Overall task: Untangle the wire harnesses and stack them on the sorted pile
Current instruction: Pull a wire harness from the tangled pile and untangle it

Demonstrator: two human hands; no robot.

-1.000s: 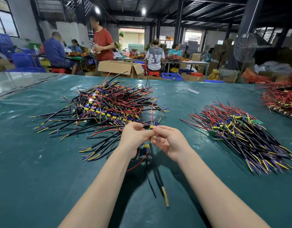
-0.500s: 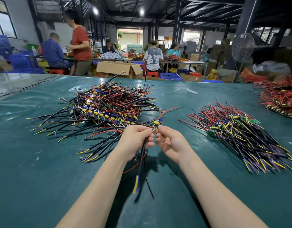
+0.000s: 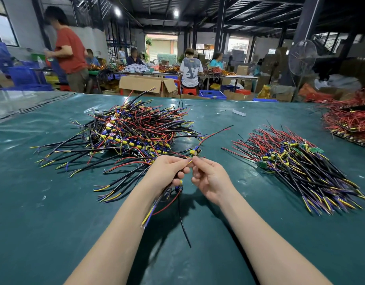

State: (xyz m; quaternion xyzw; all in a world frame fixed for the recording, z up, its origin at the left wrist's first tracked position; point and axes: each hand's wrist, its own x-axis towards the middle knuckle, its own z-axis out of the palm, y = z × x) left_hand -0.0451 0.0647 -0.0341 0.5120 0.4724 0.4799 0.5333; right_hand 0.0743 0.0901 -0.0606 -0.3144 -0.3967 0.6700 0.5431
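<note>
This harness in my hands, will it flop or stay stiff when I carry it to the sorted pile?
Likely floppy: the harness wires hang limp below the left hand. Its red lead juts out unsupported, so slightly springy. Probably light; the right hand just pinches it.

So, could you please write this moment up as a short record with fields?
left hand: grips a small bunch of harnesses, ends hanging below
right hand: pinches the wires of one harness
tangled pile: on the table beyond the hands
sorted pile: on the table to the right, apart from both hands
</note>
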